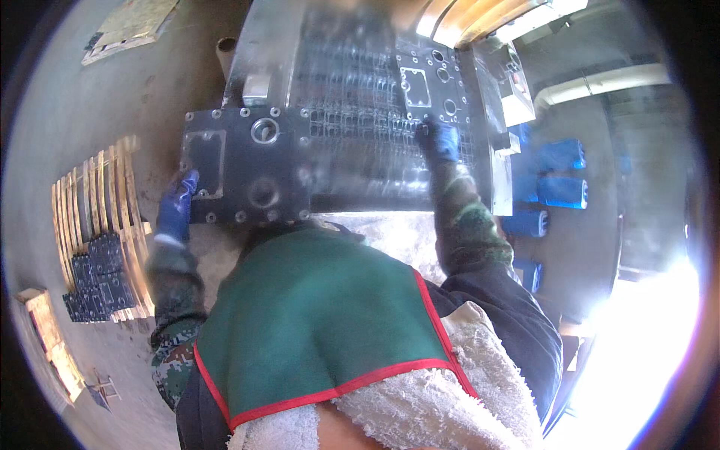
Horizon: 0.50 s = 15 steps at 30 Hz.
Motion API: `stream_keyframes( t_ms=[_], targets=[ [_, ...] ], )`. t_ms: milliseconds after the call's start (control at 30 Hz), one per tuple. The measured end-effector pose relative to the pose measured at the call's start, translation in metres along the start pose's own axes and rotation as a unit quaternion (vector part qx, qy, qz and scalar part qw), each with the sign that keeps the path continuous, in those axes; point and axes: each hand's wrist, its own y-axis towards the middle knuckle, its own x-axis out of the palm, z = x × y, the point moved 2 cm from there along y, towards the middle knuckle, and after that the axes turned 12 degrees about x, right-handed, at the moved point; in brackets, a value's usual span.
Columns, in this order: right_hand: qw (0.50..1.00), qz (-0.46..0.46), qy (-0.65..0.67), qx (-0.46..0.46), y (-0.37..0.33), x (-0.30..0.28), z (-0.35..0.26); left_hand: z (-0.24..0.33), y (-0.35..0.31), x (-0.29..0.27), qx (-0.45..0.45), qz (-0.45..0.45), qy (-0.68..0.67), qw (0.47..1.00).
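Observation:
A black metal plate point(240, 161) with bolt holes along its edges, a rectangular outline and round openings lies in front of me on the left, reaching past the near edge of a metal mesh conveyor belt point(356, 139). My left hand point(178, 202), in a blue glove, grips its left edge. Farther off to the right, a similar black plate point(420, 86) rests on the belt. My right hand point(441, 141), gloved in blue, is at that plate's near edge with its fingers closed against it. Fingertip detail there is dark and blurred.
A small metal block point(256, 88) sits on the machine's left side. Blue jugs point(562, 192) stand on the floor at right. On the left, a wooden pallet point(97, 202) bears stacked black parts point(101, 277). Strip curtains point(465, 22) hang at the far end.

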Motion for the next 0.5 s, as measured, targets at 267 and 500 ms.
stream_keyframes(
  t_ms=[267,500],
  targets=[
    [0.996,-0.044,0.081,0.014,0.084,0.019,0.021,-0.005,-0.007,-0.008,-0.028,0.042,0.019,0.999],
    [0.989,-0.07,0.062,-0.112,0.196,0.07,-0.127,-0.005,-0.009,-0.005,-0.032,0.056,-0.007,0.998]
  ],
)
